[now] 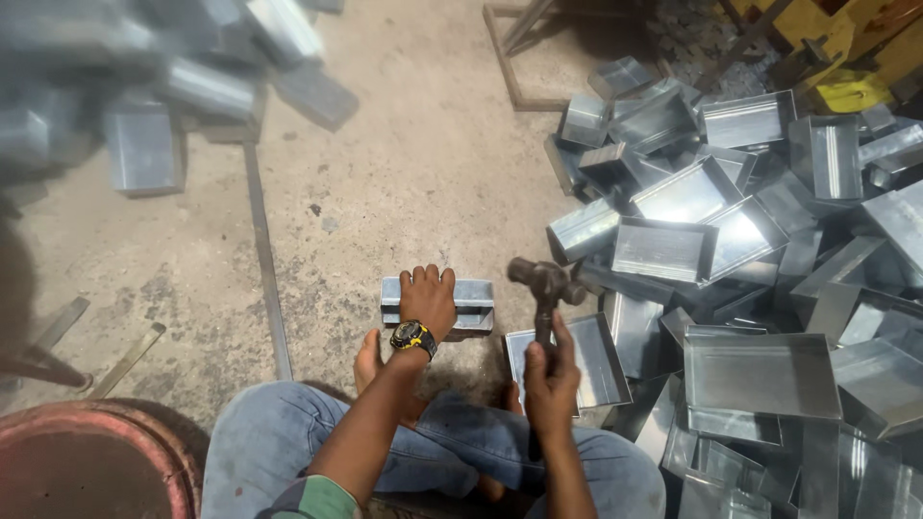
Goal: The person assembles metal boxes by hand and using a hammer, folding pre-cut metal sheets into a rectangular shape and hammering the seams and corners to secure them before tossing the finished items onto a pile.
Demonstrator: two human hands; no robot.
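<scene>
A small folded sheet-metal box [471,302] lies on the concrete floor in front of my crossed legs. My left hand [427,300], with a black and yellow wristwatch [413,337] on the wrist, presses down flat on top of it. My right hand [551,373] grips the handle of a hammer, whose dark metal head [541,276] is raised just right of the box, a little above the floor. A shallow metal tray [606,365] lies under the right hand.
A large heap of shiny metal boxes and trays [750,240] fills the right side. More boxes [144,144] lie blurred at the upper left. A long flat metal strip [264,259] runs across the floor. A round red rim [87,452] sits at lower left.
</scene>
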